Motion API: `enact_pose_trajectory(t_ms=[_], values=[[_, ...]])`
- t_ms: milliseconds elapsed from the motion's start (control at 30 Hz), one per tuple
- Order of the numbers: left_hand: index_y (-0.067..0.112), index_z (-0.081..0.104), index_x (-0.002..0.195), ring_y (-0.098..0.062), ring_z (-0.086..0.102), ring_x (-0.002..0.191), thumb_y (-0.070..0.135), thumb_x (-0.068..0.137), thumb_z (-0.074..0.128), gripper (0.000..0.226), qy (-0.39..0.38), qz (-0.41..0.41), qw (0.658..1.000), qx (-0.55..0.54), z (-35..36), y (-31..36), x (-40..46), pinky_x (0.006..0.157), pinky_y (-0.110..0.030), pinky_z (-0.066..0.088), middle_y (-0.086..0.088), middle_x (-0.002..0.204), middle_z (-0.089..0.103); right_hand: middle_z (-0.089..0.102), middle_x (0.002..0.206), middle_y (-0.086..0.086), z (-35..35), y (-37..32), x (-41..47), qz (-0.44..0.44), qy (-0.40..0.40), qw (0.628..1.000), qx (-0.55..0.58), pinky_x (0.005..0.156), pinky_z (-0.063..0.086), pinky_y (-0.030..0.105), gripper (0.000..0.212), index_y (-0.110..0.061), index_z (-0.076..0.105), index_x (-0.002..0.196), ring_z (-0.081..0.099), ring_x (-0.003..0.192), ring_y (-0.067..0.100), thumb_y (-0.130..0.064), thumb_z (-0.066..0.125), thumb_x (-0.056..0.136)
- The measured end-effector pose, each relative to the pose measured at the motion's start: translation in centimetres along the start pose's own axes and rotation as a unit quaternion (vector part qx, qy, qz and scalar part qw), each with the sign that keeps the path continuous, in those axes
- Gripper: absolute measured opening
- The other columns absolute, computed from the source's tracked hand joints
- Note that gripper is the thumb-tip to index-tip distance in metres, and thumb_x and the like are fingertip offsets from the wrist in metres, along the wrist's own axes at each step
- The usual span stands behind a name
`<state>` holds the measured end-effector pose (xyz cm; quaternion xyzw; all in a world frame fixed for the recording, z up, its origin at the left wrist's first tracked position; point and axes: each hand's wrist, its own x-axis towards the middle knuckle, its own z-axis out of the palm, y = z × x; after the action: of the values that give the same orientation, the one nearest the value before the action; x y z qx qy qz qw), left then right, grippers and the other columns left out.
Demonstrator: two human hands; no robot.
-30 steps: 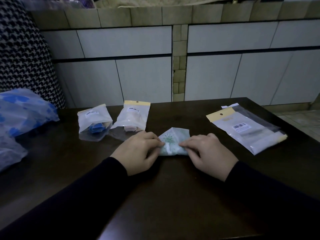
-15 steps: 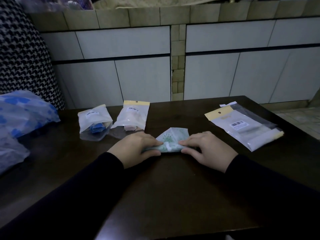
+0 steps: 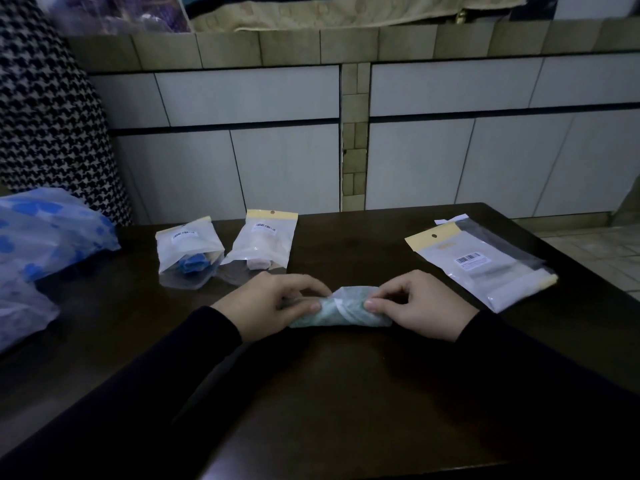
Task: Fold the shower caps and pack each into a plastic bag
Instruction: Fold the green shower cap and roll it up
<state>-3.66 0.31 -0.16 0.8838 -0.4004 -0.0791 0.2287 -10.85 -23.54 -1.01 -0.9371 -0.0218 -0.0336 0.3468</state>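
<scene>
I see the folded shower cap (image 3: 341,311) lying lengthwise left to right on the table (image 3: 346,410), my left hand (image 3: 273,306) and right hand (image 3: 420,306) pinching its opposite ends, equally near.

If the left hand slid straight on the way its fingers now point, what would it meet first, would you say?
Probably the right hand: the left hand points rightward along the rolled green-patterned shower cap both hands pinch; depth looks shared.

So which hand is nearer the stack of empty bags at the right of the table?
The right hand. It grips the right end of the folded shower cap, just short of the empty bags. The left hand grips the cap's other end, farther away.
</scene>
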Motion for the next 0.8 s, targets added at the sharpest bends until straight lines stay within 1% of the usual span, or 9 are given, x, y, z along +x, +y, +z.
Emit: enact_pose_trajectory(t_ms=[67, 133, 200, 267, 400, 500, 600, 700, 800], values=[[0.055, 0.050, 0.112, 0.002, 0.055, 0.103, 0.039, 0.093, 0.053, 0.025, 0.006, 0.003, 1.000, 0.019, 0.1, 0.2, -0.1, 0.089, -0.025, 0.051, 0.019, 0.115, 0.057, 0.064, 0.087, -0.014, 0.6, 0.0, -0.4, -0.009, 0.039, 0.999, 0.001, 0.071, 0.045, 0.018, 0.012, -0.033, 0.071, 0.097, 0.058, 0.083, 0.002, -0.035, 0.068, 0.085], [0.056, 0.053, 0.112, 0.002, 0.049, 0.104, 0.043, 0.092, 0.053, 0.024, 0.035, 0.005, 0.997, 0.061, 0.3, 0.4, -0.2, 0.091, -0.025, 0.048, 0.019, 0.114, 0.053, 0.062, 0.095, -0.015, 1.2, 0.3, -0.6, -0.042, 0.077, 0.996, -0.011, 0.078, 0.048, 0.020, 0.012, -0.033, 0.067, 0.097, 0.057, 0.088, 0.001, -0.033, 0.068, 0.085], [0.048, 0.059, 0.116, 0.001, 0.042, 0.101, 0.042, 0.091, 0.054, 0.026, 0.093, 0.032, 0.987, 0.125, 0.8, 0.5, -0.3, 0.089, -0.022, 0.042, 0.018, 0.109, 0.046, 0.056, 0.103, -0.017, 1.6, 0.5, -0.8, -0.072, 0.104, 0.991, -0.032, 0.084, 0.046, 0.016, 0.016, -0.034, 0.066, 0.101, 0.054, 0.093, -0.002, -0.031, 0.068, 0.085], [0.037, 0.062, 0.121, -0.003, 0.045, 0.097, 0.039, 0.092, 0.052, 0.031, 0.145, 0.076, 0.971, 0.175, 1.5, 0.6, -0.4, 0.083, -0.024, 0.045, 0.012, 0.105, 0.050, 0.052, 0.106, -0.017, 1.7, 0.6, -0.9, -0.101, 0.122, 0.985, -0.063, 0.086, 0.042, 0.014, 0.020, -0.034, 0.067, 0.105, 0.051, 0.097, -0.001, -0.030, 0.068, 0.085], [0.030, 0.065, 0.118, -0.011, 0.054, 0.087, 0.035, 0.093, 0.042, 0.035, 0.183, 0.128, 0.948, 0.227, 2.4, 0.7, -0.5, 0.072, -0.026, 0.046, 0.005, 0.101, 0.058, 0.065, 0.102, -0.010, 1.8, 0.6, -0.8, -0.162, 0.125, 0.966, -0.157, 0.090, 0.045, 0.030, 0.017, -0.026, 0.073, 0.103, 0.054, 0.096, 0.005, -0.024, 0.065, 0.088], [0.034, 0.066, 0.116, -0.009, 0.053, 0.091, 0.050, 0.092, 0.038, 0.040, 0.184, 0.102, 0.947, 0.245, 2.7, 1.1, -0.5, 0.078, -0.027, 0.041, 0.011, 0.102, 0.060, 0.067, 0.106, -0.010, 1.5, 0.6, -0.8, -0.158, 0.095, 0.963, -0.196, 0.094, 0.042, 0.030, 0.023, -0.028, 0.070, 0.111, 0.055, 0.100, 0.006, -0.034, 0.057, 0.093], [0.036, 0.064, 0.120, -0.008, 0.050, 0.096, 0.066, 0.086, 0.037, 0.053, 0.159, 0.070, 0.954, 0.244, 2.9, 1.2, -0.1, 0.081, -0.025, 0.035, 0.013, 0.106, 0.060, 0.063, 0.112, -0.012, 1.2, 0.7, -0.7, -0.138, 0.051, 0.966, -0.212, 0.098, 0.037, 0.025, 0.039, -0.032, 0.062, 0.122, 0.051, 0.106, 0.004, -0.051, 0.052, 0.090], [0.040, 0.056, 0.128, -0.007, 0.044, 0.101, 0.065, 0.085, 0.045, 0.051, 0.122, 0.039, 0.966, 0.226, 2.7, 0.9, 0.6, 0.082, -0.023, 0.030, 0.014, 0.111, 0.056, 0.061, 0.117, -0.015, 1.2, 0.8, -0.4, -0.109, 0.028, 0.969, -0.219, 0.101, 0.035, 0.027, 0.049, -0.035, 0.058, 0.126, 0.047, 0.110, 0.004, -0.060, 0.055, 0.083], [0.041, 0.052, 0.131, -0.006, 0.044, 0.102, 0.062, 0.088, 0.045, 0.048, 0.105, 0.031, 0.967, 0.232, 2.5, 0.8, 0.9, 0.081, -0.023, 0.028, 0.015, 0.113, 0.055, 0.059, 0.120, -0.024, 0.8, 1.2, -0.1, -0.106, 0.043, 0.960, -0.254, 0.098, 0.029, 0.031, 0.047, -0.044, 0.058, 0.123, 0.041, 0.107, 0.003, -0.066, 0.051, 0.082]])
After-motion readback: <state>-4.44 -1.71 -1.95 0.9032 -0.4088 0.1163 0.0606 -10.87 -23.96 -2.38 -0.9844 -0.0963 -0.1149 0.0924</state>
